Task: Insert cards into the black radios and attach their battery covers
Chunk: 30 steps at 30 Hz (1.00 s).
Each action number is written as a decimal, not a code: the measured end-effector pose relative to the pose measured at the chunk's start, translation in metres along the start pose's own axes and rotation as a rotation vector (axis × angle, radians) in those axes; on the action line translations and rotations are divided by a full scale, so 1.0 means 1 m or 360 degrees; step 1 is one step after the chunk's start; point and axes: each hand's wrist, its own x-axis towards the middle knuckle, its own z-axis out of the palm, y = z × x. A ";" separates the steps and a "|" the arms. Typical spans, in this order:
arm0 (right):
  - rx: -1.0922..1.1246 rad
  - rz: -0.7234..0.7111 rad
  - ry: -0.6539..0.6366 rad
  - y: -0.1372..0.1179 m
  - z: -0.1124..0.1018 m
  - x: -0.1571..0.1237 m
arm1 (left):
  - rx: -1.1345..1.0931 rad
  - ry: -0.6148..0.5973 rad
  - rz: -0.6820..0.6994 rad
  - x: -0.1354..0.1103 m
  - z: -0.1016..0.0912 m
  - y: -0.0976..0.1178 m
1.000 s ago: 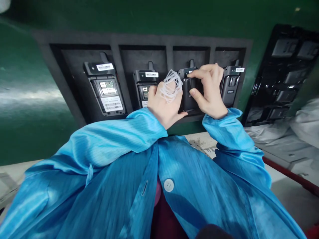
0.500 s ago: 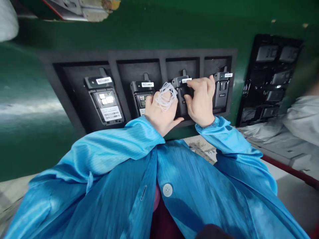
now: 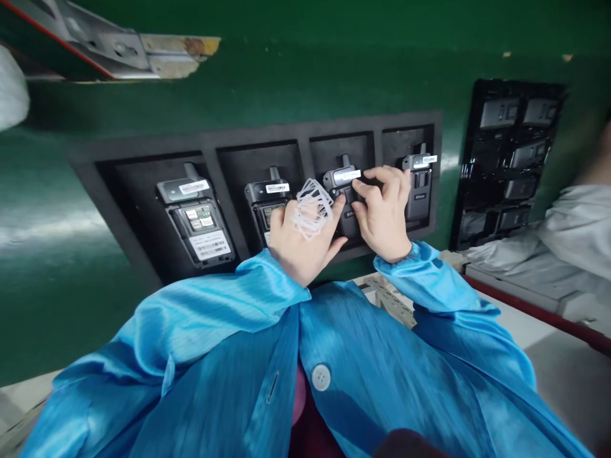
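My left hand (image 3: 303, 238) has its thumb stretched out and a fingertip against the left side of a black handheld radio (image 3: 351, 217). Several thin white rectangular frames (image 3: 312, 210) hang looped over the back of that hand. From the other side, my right hand (image 3: 386, 210) reaches the same radio, fingers spread, with index finger and thumb at its upper right edge near the white label. This radio lies face down in a compartment of a black foam tray (image 3: 305, 143), its back cover on. Fingers of the left hand are partly hidden underneath.
A radio with its back open (image 3: 195, 219) lies far left, and another open one (image 3: 267, 203) is partly behind my left hand. A closed radio (image 3: 420, 191) lies at right. Beyond stands a black plastic tray (image 3: 470, 159) of dark parts, near another person's grey sleeve (image 3: 577, 216). A metal bracket (image 3: 119, 51) sits upper left.
The view has shifted, so the tray appears lower. My left index fingertip now shows on the radio's left edge, and more of the radio's back is visible between my hands.
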 end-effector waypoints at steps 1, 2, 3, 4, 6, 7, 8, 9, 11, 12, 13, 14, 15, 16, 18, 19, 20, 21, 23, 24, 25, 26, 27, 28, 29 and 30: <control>0.0014 0.0004 -0.0019 0.001 0.000 0.000 | 0.0006 -0.0002 0.0006 -0.001 0.001 -0.001; 0.0023 0.0003 -0.0039 0.001 0.000 0.001 | 0.0019 0.0007 0.0012 -0.001 0.002 -0.001; 0.0031 -0.0001 -0.0060 0.002 0.000 0.002 | 0.0042 0.0027 0.0019 -0.001 0.003 -0.002; 0.0040 -0.0010 -0.0077 0.003 -0.001 0.003 | 0.0068 0.0050 0.0030 -0.002 0.004 -0.002; 0.0064 -0.0031 -0.0090 0.004 0.000 0.004 | 0.0104 0.0073 0.0046 -0.002 0.006 -0.002; 0.0074 -0.0036 -0.0083 0.004 0.001 0.004 | 0.0111 0.0069 0.0054 -0.001 0.006 -0.002; 0.0080 -0.0034 -0.0067 0.004 0.002 0.004 | 0.0119 0.0063 0.0057 -0.001 0.006 -0.002; 0.0082 -0.0029 -0.0047 0.004 0.003 0.004 | 0.0132 0.0064 0.0052 -0.001 0.006 -0.002; 0.0082 -0.0015 -0.0019 0.001 0.005 0.004 | 0.0172 0.0092 0.0035 -0.001 0.005 -0.001; 0.0083 -0.0008 -0.0009 -0.001 0.004 0.004 | 0.0189 0.0107 0.0021 -0.001 0.004 -0.001; 0.0083 0.0004 0.0004 -0.003 0.003 0.004 | 0.0194 0.0112 0.0002 -0.001 0.002 -0.001; 0.0077 0.0023 0.0020 -0.004 0.001 0.005 | 0.0187 0.0108 -0.0018 -0.001 0.001 -0.002; 0.0062 0.0055 0.0045 -0.005 -0.001 0.006 | 0.0167 0.0099 -0.0039 -0.001 0.000 -0.002; 0.0036 0.0097 0.0075 -0.006 -0.004 0.008 | 0.0143 0.0092 -0.0067 0.000 -0.001 -0.003; -0.0046 0.0178 0.0122 -0.007 -0.010 0.012 | 0.0091 0.0091 -0.0117 0.001 -0.003 -0.003; -0.0090 0.0206 0.0126 -0.007 -0.013 0.015 | 0.0067 0.0090 -0.0134 0.002 -0.003 -0.003; -0.0127 0.0220 0.0117 -0.008 -0.014 0.018 | 0.0051 0.0083 -0.0144 0.002 -0.003 -0.003; -0.0155 0.0222 0.0102 -0.008 -0.013 0.020 | 0.0043 0.0068 -0.0148 0.003 -0.003 -0.002; -0.0187 0.0220 0.0073 -0.010 -0.009 0.024 | 0.0042 0.0035 -0.0154 0.004 -0.001 -0.001; -0.0192 0.0223 0.0062 -0.011 -0.006 0.025 | 0.0048 0.0028 -0.0159 0.004 0.000 -0.001; -0.0192 0.0233 0.0051 -0.012 -0.003 0.026 | 0.0058 0.0032 -0.0163 0.004 0.001 -0.001; -0.0184 0.0247 0.0040 -0.013 0.000 0.026 | 0.0070 0.0046 -0.0160 0.004 0.003 -0.001; -0.0170 0.0263 0.0025 -0.013 0.002 0.025 | 0.0082 0.0072 -0.0149 0.004 0.005 -0.001; -0.0150 0.0275 0.0006 -0.014 0.003 0.025 | 0.0095 0.0107 -0.0131 0.004 0.006 -0.001; -0.0130 0.0284 -0.0010 -0.014 0.004 0.024 | 0.0108 0.0143 -0.0105 0.003 0.008 -0.001; -0.0115 0.0291 -0.0023 -0.014 0.004 0.023 | 0.0115 0.0174 -0.0077 0.003 0.009 -0.001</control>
